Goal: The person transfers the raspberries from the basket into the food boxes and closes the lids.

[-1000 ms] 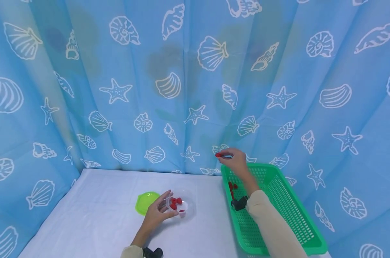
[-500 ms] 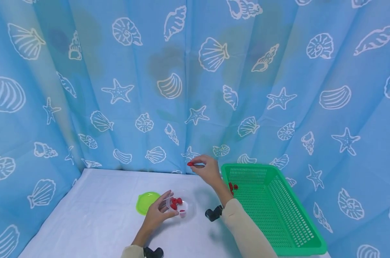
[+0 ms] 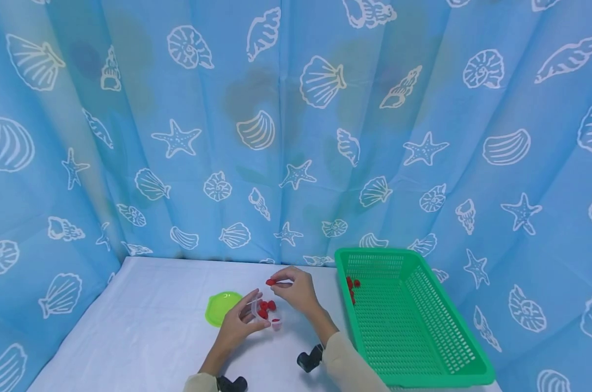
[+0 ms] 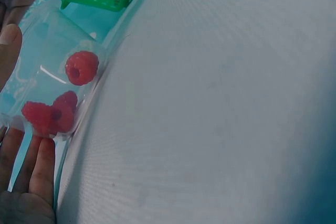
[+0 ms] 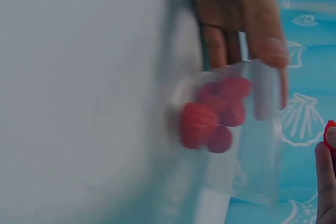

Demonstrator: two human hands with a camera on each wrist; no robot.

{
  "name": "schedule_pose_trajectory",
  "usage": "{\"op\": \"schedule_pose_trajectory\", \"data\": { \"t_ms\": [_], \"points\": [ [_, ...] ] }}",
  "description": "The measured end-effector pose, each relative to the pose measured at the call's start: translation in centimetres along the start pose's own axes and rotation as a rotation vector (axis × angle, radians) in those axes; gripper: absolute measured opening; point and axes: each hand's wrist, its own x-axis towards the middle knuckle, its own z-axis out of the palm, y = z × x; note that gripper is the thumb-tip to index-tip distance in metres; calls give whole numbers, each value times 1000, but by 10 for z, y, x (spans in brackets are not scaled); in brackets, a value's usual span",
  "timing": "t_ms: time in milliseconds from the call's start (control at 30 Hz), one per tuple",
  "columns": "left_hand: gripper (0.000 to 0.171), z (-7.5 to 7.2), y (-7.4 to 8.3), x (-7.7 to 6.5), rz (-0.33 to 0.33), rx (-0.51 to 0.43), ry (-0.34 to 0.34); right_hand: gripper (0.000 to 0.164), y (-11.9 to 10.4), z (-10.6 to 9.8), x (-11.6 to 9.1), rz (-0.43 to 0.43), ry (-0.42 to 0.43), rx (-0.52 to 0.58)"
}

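My left hand (image 3: 234,329) grips a clear plastic container (image 4: 47,40) close over the white table, fingers on one side and thumb on the other. Several red raspberries (image 4: 82,68) lie at the bottom of the container, seen through its wall. Just above its opening, my right hand (image 3: 299,291) pinches another raspberry (image 3: 270,282) between thumb and fingertips. That raspberry is only partly in the right wrist view, at the right edge.
A lime-green lid (image 3: 222,308) lies on the table left of the container. To the right stands a green slotted basket (image 3: 418,379) with several raspberries (image 3: 356,283) along its left side. A blue shell-print curtain (image 3: 296,136) hangs behind the table.
My right hand has moved left and down from over the basket to the container, carrying the raspberry. The left hand and container have stayed in place.
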Motion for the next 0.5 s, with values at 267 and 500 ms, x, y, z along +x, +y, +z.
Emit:
{"op": "schedule_pose_trajectory", "data": {
  "t_ms": [267, 500],
  "points": [
    [85, -1, -1, 1, -2, -23, 0, 16, 5, 10, -11, 16, -39, -8],
    [82, 0, -1, 1, 3, -41, -9, 15, 12, 14, -17, 1, -76, -38]
  ]
}}
